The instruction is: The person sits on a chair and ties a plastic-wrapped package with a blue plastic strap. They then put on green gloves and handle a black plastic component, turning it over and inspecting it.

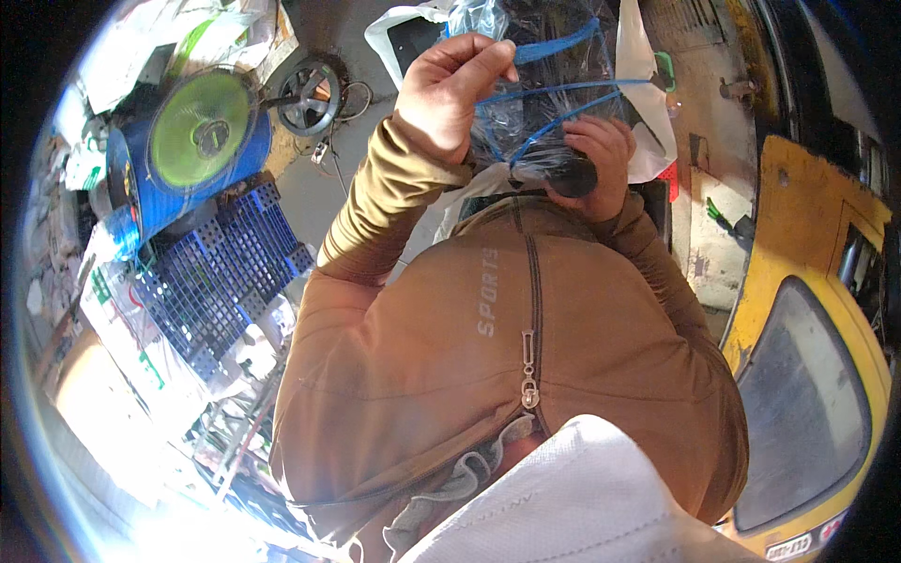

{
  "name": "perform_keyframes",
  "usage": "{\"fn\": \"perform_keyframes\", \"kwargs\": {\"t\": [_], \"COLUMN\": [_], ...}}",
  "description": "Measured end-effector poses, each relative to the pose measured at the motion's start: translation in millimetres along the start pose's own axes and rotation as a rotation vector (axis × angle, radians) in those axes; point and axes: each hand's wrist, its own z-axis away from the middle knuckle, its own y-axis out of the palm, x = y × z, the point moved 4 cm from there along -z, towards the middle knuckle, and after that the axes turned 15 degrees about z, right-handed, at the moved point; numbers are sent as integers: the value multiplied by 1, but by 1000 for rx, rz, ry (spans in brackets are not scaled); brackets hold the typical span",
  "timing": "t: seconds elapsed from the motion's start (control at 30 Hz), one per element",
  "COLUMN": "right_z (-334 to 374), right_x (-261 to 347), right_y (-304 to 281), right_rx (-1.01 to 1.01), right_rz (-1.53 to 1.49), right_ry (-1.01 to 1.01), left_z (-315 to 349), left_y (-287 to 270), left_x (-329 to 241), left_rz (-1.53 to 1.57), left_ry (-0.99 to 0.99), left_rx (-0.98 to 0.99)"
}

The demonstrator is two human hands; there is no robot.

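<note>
In front of my chest is a dark bundle in clear plastic film (549, 108), crossed by several blue straps (549, 91). My left hand (449, 89) is raised at the bundle's left side, thumb and fingers pinched on a loose blue strap (563, 42) that runs up to the right. At the bundle's near right, my right hand (605, 155) is curled around a black cylindrical thing (572, 176) whose round end faces me. Its fingers lie against the film, and part of its grip is hidden. White sheeting (648, 113) spreads beneath the bundle.
To the left stand a round green fan (202, 127), a dark wheel (310, 97) with a cable beside it, and a blue plastic pallet (225, 267). A yellow machine panel with a window (802, 394) rises close on my right. Green-handled tool (721, 216) lies near it.
</note>
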Motion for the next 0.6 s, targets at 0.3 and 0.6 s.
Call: {"fn": "perform_keyframes", "kwargs": {"t": [0.3, 0.6], "right_z": [10, -6], "right_x": [10, 137], "right_y": [8, -28], "right_rx": [-178, -337], "right_rz": [184, 226], "right_ry": [95, 383], "left_z": [4, 5], "left_y": [-37, -42], "left_x": [-37, -61], "left_rz": [66, -152], "left_ry": [-125, 28], "left_rx": [360, 493]}}
